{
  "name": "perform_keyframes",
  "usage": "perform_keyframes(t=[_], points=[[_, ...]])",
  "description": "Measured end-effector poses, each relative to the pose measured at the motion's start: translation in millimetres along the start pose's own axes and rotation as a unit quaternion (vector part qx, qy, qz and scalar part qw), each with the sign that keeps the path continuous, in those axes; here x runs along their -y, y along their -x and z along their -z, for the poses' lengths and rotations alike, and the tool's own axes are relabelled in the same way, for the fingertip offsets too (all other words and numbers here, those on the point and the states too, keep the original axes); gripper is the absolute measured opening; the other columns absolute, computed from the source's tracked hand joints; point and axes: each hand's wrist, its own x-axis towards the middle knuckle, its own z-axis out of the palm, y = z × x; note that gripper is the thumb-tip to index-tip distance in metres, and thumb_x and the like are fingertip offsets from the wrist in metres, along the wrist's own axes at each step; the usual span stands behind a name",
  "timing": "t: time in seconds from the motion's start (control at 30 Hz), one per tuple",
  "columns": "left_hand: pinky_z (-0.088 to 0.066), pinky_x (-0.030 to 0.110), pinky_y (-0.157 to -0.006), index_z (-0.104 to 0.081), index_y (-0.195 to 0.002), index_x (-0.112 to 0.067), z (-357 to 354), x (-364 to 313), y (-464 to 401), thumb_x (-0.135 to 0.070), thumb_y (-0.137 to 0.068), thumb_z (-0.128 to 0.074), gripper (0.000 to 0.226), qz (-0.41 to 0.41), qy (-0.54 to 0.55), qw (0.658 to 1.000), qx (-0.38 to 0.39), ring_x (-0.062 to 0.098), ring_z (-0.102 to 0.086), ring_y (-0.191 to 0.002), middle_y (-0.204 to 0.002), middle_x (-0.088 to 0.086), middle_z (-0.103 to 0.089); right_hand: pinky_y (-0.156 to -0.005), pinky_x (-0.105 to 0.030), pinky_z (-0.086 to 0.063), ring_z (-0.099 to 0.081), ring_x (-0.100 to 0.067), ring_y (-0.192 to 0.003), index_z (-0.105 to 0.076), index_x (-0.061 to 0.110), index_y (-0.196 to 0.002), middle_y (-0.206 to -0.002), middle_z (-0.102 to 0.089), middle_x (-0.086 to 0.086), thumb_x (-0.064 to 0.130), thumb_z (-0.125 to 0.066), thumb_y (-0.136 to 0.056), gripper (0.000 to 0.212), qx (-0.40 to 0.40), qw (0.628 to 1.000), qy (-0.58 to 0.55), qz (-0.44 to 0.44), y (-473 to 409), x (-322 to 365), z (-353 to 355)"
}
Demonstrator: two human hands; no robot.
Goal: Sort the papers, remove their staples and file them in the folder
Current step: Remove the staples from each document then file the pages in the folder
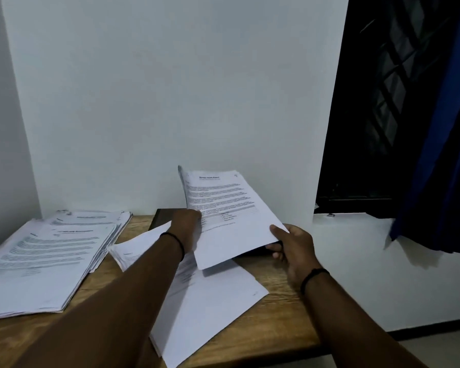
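Loose sheets (210, 301) lie nearest you on the worktop (276, 322), half hidden by your forearms | print too blurred to read | your right hand (294, 248) pinches the raised paper (231, 216) | left hand (186, 224) grips its edge, fingers hidden.

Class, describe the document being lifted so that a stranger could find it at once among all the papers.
Start at the wooden table against the white wall. Near its far edge, both hands raise one white printed document: left hand at its side, right hand at its corner. Unlike the other papers, it is lifted and tilted, not lying flat.
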Motion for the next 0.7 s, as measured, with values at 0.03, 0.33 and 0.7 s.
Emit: perform_keyframes(t=[0.03, 0.33, 0.7], points=[[-0.051, 0.040, -0.081, -0.058, -0.084, -0.005, 1.9, 10.0, -18.0, -0.004, -0.070, -0.058, 0.014, -0.008, -0.031, 0.999, -0.009, 0.027, -0.060, -0.093, -0.104, 0.011, -0.061, -0.042, -0.025, -0.044, -0.065, -0.012, -0.053, -0.065, 0.006, -0.108, -0.091, -0.073, -0.013, 0.012, -0.068, -0.093, 0.016, -0.012, 1.000, 0.004, 0.000, -4.0, -3.7, 0.0], [-0.052, 0.034, -0.073, -0.074, -0.066, -0.006, 2.4, 16.6, -19.9, -0.027, -0.087, -0.066, 0.031, -0.158, -0.391, 0.895, -0.146, 0.029, -0.066, -0.079, -0.075, 0.012, -0.072, -0.043, -0.025, -0.046, -0.067, -0.019, -0.055, -0.060, 0.006, -0.102, -0.088, -0.072, -0.014, 0.014, -0.066, -0.090, 0.015, -0.094, 0.980, 0.176, -0.001, -39.6, -22.9, 4.8], [-0.045, 0.035, -0.071, -0.063, -0.068, -0.010, 52.8, -2.1, 20.8, -0.018, -0.084, -0.056, 0.020, -0.162, -0.439, 0.853, -0.232, 0.040, -0.064, -0.089, -0.087, 0.017, -0.069, -0.077, -0.030, -0.046, -0.056, -0.029, -0.104, -0.065, 0.014, -0.102, -0.115, -0.057, -0.012, 0.026, -0.070, -0.088, 0.020, -0.131, 0.874, 0.456, 0.103, -1.1, -12.1, -15.9]])
